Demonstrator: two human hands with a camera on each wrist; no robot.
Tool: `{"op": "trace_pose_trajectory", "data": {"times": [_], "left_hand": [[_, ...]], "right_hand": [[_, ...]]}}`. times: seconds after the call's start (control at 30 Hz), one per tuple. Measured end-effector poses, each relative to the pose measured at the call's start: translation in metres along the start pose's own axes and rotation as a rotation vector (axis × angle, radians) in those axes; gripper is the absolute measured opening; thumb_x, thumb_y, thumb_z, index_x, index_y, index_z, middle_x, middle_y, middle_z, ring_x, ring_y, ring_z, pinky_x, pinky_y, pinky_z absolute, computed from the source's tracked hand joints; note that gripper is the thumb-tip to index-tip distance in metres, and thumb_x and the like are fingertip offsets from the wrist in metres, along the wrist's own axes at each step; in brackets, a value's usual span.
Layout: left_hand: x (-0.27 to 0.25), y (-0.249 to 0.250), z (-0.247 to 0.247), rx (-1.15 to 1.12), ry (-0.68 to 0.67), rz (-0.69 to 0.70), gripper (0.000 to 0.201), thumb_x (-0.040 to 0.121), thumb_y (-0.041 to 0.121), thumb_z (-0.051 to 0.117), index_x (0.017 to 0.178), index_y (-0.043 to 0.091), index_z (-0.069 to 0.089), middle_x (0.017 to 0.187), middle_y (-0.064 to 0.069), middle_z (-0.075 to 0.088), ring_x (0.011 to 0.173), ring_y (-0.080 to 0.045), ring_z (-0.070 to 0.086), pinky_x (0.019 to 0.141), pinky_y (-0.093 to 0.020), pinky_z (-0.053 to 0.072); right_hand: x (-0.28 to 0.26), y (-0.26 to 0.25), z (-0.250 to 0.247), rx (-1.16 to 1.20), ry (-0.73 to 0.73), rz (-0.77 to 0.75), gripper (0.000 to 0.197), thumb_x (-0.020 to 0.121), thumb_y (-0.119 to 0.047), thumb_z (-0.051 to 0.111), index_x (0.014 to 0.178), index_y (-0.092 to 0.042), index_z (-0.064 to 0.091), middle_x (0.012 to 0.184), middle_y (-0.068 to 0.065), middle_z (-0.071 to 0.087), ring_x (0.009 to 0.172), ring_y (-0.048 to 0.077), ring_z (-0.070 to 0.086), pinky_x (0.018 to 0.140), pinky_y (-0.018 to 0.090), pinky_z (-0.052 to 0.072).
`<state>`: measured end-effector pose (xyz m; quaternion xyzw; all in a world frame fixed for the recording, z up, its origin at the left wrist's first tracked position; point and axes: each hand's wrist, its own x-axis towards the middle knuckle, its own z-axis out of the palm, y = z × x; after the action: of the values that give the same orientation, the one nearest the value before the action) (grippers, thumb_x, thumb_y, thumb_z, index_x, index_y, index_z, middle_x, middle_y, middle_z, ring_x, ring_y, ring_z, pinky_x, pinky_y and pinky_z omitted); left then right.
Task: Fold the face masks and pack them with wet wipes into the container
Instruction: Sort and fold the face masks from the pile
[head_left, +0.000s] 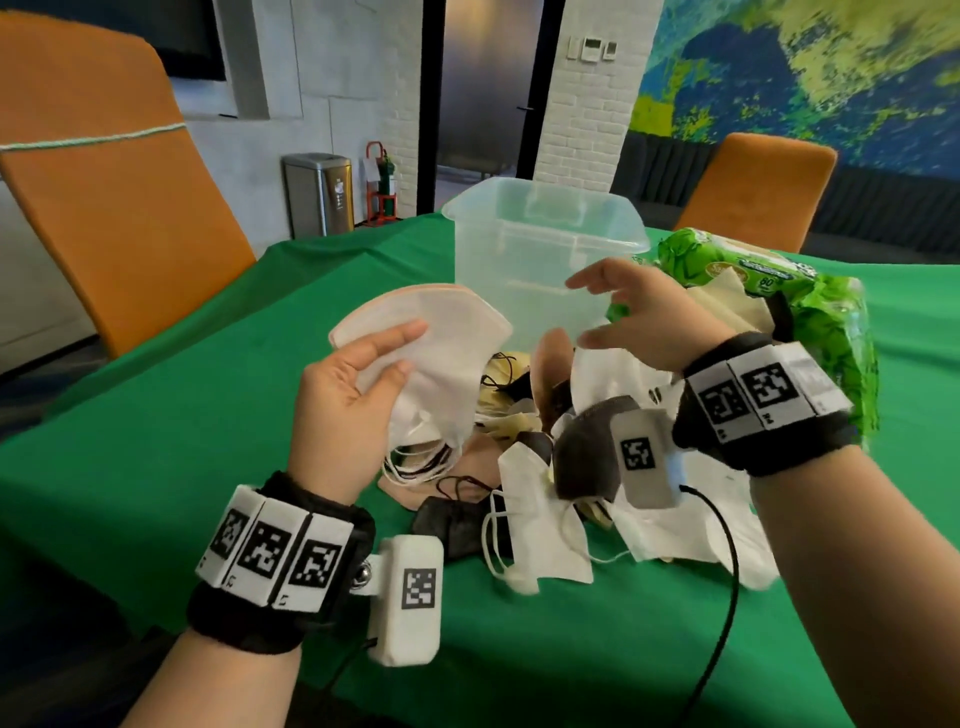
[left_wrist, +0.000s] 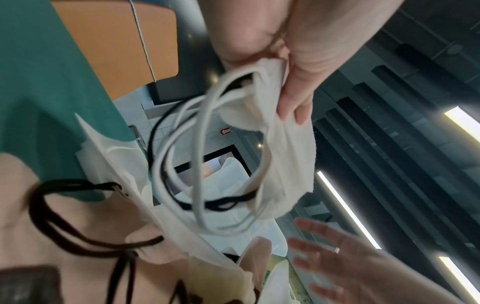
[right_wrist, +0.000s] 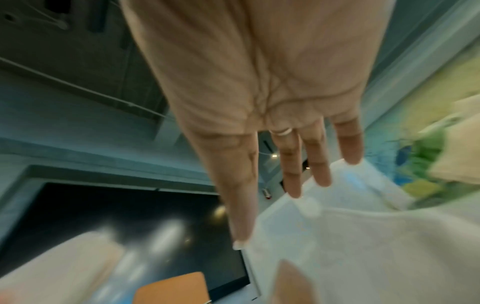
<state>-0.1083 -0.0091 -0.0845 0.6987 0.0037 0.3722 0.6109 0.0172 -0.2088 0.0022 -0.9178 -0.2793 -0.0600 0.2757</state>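
Nearest on the green desk (head_left: 156, 441) lies a loose heap of face masks (head_left: 540, 499), white, black and beige, ear loops tangled, none of them visibly folded flat. That pile is, by my judgement, most of the work left. Just above its near-left edge the left hand (head_left: 345, 395) is raised palm up, thumb and fingers curled round a stack of folded masks (head_left: 441, 338), white with a peach one at the back; their loops hang below the grip, as the left wrist view shows. The right hand (head_left: 644, 317) hovers over the far side of the heap, fingers spread and straight, holding nothing; the right wrist view confirms bare splayed fingers (right_wrist: 293, 164) with a ring on one. It seems poised either to take the stack or to reach for the next mask. Behind both hands stands the clear plastic container (head_left: 545, 249), upright, lidless, and as far as its translucent walls show, with nothing in it, so packing has not begun. To its right, touching the mask heap, rests the green pack of wet wipes (head_left: 753, 270), still outside the container
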Motion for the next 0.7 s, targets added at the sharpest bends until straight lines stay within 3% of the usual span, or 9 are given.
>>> {"op": "trace_pose_trajectory", "data": {"times": [0.1,0.2,0.3,0.37,0.4,0.47,0.57,0.63,0.7], "left_hand": [[-0.002,0.001,0.002,0.016,0.012,-0.003,0.042,0.088,-0.005,0.055,0.097,0.036,0.064,0.11,0.015,0.064,0.1,0.012,0.058,0.095,-0.011,0.04],[-0.005,0.003,0.003,0.032,0.035,-0.024,0.042,0.088,-0.003,0.055,0.096,0.037,0.064,0.109,0.017,0.065,0.096,-0.012,0.061,0.094,-0.031,0.044],[-0.008,0.009,0.002,0.031,0.041,-0.026,0.042,0.088,-0.004,0.055,0.096,0.037,0.064,0.106,0.022,0.062,0.1,0.001,0.059,0.094,-0.018,0.042],[-0.009,0.012,0.0,0.033,0.047,-0.02,0.04,0.088,-0.005,0.055,0.1,0.033,0.064,0.11,0.004,0.067,0.101,-0.005,0.057,0.1,-0.026,0.041],[-0.01,0.014,-0.001,0.041,0.047,-0.019,0.038,0.088,-0.005,0.055,0.103,0.029,0.063,0.111,-0.012,0.067,0.099,-0.009,0.049,0.096,-0.032,0.044],[-0.01,0.015,-0.003,0.059,0.041,-0.004,0.036,0.089,-0.005,0.054,0.108,0.024,0.062,0.109,-0.031,0.061,0.076,-0.013,0.061,0.071,-0.011,0.05],[-0.009,0.01,-0.006,0.089,0.05,0.002,0.037,0.089,-0.004,0.054,0.106,0.028,0.062,0.106,-0.02,0.063,0.036,0.009,0.039,0.044,0.001,0.028],[-0.008,0.008,-0.007,0.077,0.05,0.003,0.038,0.089,-0.003,0.055,0.101,0.032,0.063,0.108,-0.013,0.067,0.039,0.006,0.045,0.051,-0.001,0.034],[-0.008,0.01,-0.007,0.065,0.05,-0.004,0.04,0.089,-0.002,0.056,0.096,0.036,0.063,0.107,-0.001,0.068,0.07,-0.005,0.064,0.078,-0.014,0.046]], "right_hand": [[-0.004,0.019,-0.004,-0.202,-0.196,0.186,0.082,0.071,-0.014,0.078,0.139,-0.024,0.034,0.122,-0.001,0.046,0.103,0.02,0.047,0.069,0.008,0.039],[-0.002,0.032,0.011,-0.229,-0.249,0.298,0.101,0.066,-0.014,0.081,0.146,-0.016,0.018,0.142,0.01,0.039,0.123,0.027,0.043,0.083,0.025,0.04],[0.0,0.037,0.024,-0.342,-0.309,0.355,0.111,0.063,-0.022,0.084,0.146,-0.01,0.012,0.145,0.01,0.035,0.13,0.028,0.038,0.094,0.035,0.044],[0.0,0.036,0.03,-0.382,-0.318,0.346,0.113,0.061,-0.023,0.086,0.146,-0.009,0.012,0.143,0.012,0.037,0.129,0.029,0.038,0.095,0.036,0.043],[-0.001,0.036,0.032,-0.393,-0.32,0.333,0.114,0.059,-0.023,0.087,0.145,-0.01,0.013,0.141,0.013,0.039,0.128,0.03,0.04,0.093,0.036,0.042],[-0.002,0.033,0.034,-0.394,-0.338,0.311,0.114,0.056,-0.023,0.088,0.143,-0.011,0.014,0.136,0.017,0.039,0.121,0.034,0.044,0.086,0.036,0.044],[-0.004,0.029,0.034,-0.364,-0.338,0.266,0.106,0.058,-0.016,0.086,0.14,-0.012,0.019,0.131,0.018,0.042,0.115,0.033,0.048,0.075,0.033,0.043],[-0.005,0.028,0.033,-0.347,-0.288,0.222,0.091,0.061,-0.011,0.083,0.136,-0.011,0.032,0.126,0.015,0.05,0.112,0.031,0.05,0.073,0.028,0.041],[-0.004,0.027,0.033,-0.36,-0.241,0.173,0.069,0.065,-0.01,0.08,0.127,-0.01,0.049,0.118,0.013,0.057,0.104,0.027,0.053,0.071,0.025,0.037]]}}
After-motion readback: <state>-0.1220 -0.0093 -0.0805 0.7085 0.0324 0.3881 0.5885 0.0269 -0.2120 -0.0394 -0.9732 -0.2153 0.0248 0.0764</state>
